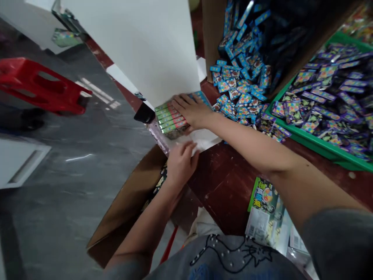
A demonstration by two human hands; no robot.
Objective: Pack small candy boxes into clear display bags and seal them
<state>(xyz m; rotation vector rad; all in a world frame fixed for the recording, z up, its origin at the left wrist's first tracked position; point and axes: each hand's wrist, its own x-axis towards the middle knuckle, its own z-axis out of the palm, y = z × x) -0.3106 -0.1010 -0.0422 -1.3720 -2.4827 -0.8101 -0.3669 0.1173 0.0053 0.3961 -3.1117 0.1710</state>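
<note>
Packs (170,120): slim, green with some red, lined up side by side at the foot of the white panel (136,46). Centre of the clock for everything below.
Right hand (196,112): at 3 o'clock, laid over the packs. Fingers stretched long across their tops, tips toward 10 o'clock; cannot tell if they grip.
Blue pack (201,97): at 2 o'clock, partly hidden by the right hand.
Left hand (180,165): at 6 o'clock, just off the packs. Fingers curled, narrow gap to the thumb; blurred, cannot tell if anything is held. White sheet (206,139) near the fingertips.
Worktop (220,190): dark red, scuffed; surface shows between 4 and 5 o'clock.
Upper carton (211,39): around 1 to 2 o'clock. Blue packets (244,77) heaped inside, spilling out onto the worktop.
Green tray (314,144): at 3 o'clock, well apart from the hands, piled with purple packets (323,105); a few lie outside, just beside its wall.
Pouches (264,217): at 4 o'clock, printed, by the right forearm.
Lower carton (125,202): at 7 o'clock, open, dark packets (159,182) inside.
Black piece (144,113): at 9 o'clock, just beside the packs.
Red frame (43,83): also near 9, far off over grey floor (99,171).
</note>
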